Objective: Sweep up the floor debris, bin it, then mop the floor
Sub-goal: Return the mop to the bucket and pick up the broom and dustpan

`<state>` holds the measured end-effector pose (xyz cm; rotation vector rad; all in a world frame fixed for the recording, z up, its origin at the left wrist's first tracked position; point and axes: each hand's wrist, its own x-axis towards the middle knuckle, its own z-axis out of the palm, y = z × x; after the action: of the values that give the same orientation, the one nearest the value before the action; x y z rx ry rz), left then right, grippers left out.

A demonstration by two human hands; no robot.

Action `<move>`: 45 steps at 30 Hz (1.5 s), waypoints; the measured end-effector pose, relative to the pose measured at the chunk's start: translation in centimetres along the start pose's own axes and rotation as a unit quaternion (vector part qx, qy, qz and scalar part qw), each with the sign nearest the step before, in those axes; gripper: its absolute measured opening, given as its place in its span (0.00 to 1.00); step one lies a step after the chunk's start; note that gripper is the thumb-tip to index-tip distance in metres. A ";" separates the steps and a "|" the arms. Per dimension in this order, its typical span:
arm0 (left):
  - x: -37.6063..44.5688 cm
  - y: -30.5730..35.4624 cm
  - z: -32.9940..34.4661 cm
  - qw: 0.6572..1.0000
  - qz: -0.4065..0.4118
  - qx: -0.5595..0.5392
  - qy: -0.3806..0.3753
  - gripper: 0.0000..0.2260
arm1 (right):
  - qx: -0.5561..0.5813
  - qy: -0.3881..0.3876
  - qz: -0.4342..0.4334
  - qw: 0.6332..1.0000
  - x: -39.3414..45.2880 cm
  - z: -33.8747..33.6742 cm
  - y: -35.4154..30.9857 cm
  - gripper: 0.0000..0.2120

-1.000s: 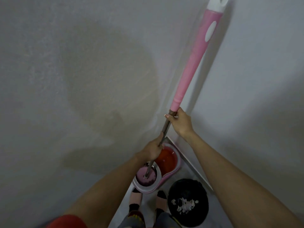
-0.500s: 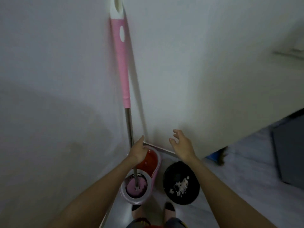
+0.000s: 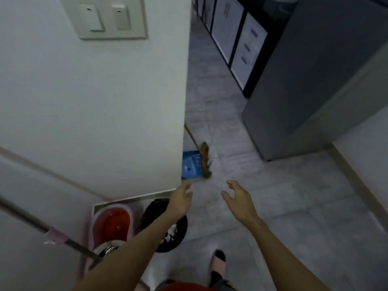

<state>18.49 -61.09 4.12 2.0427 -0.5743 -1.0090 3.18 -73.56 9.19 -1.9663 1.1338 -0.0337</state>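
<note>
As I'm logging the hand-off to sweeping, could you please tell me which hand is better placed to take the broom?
Probably the left hand: it is open nearest the broom and blue dustpan; the right hand is farther right.

No legible text, brand, number or sign found. Dark marks run down the white cabinet doors at upper right; they are blurred and cannot be read as lettering or handles. The blue dustpan by the wall corner carries small pale markings, too smeared to read. The wall switch plate shows two rockers, each with a small dark dot, no lettering. White patches inside the black bin form no readable label.
</note>
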 end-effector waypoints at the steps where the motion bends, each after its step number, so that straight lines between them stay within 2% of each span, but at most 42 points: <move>1: 0.6 1.4 2.5 1.000 0.001 0.006 -0.022 0.17 | 0.000 0.002 0.010 1.000 0.5 -2.0 1.6 0.21; 4: 2.3 5.4 8.1 0.997 0.008 0.040 -0.066 0.19 | -0.006 -0.006 0.022 1.000 2.7 -7.4 5.3 0.23; 8: 4.6 9.4 10.9 0.998 -0.015 0.033 -0.050 0.19 | -0.019 -0.028 0.018 0.999 7.4 -11.9 6.8 0.23; 15: 13.4 12.7 8.1 0.996 -0.063 0.001 0.063 0.19 | -0.047 -0.125 -0.049 0.990 19.9 -12.8 2.8 0.24; 21: 23.3 14.4 4.6 0.986 -0.128 -0.021 0.107 0.21 | -0.082 -0.211 -0.126 0.966 31.9 -11.0 -3.7 0.21; 25: 28.8 15.5 2.1 0.980 -0.161 -0.028 0.111 0.22 | -0.119 -0.274 -0.179 0.937 39.0 -9.1 -8.6 0.23; 31: 34.2 15.5 0.4 0.947 -0.251 -0.092 0.177 0.19 | -0.167 -0.370 -0.240 0.882 47.4 -5.3 -13.2 0.24; 34: 36.4 15.1 0.3 0.913 -0.300 -0.144 0.235 0.20 | -0.205 -0.432 -0.279 0.833 51.3 -2.4 -14.3 0.25; 37: 38.5 14.5 0.3 0.871 -0.361 -0.177 0.284 0.20 | -0.218 -0.465 -0.303 0.803 53.9 0.5 -15.1 0.27; 42: 41.5 12.9 0.5 0.822 -0.429 -0.187 0.325 0.29 | -0.193 -0.506 -0.357 0.761 56.1 4.7 -14.9 0.20; 45: 42.8 12.3 0.3 0.825 -0.412 -0.158 0.352 0.25 | -0.191 -0.507 -0.389 0.745 57.3 6.0 -14.0 0.13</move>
<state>42.59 -97.23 -5.94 2.1465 0.8834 -0.6154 49.25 -107.78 -5.92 -2.1581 -0.4584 0.7902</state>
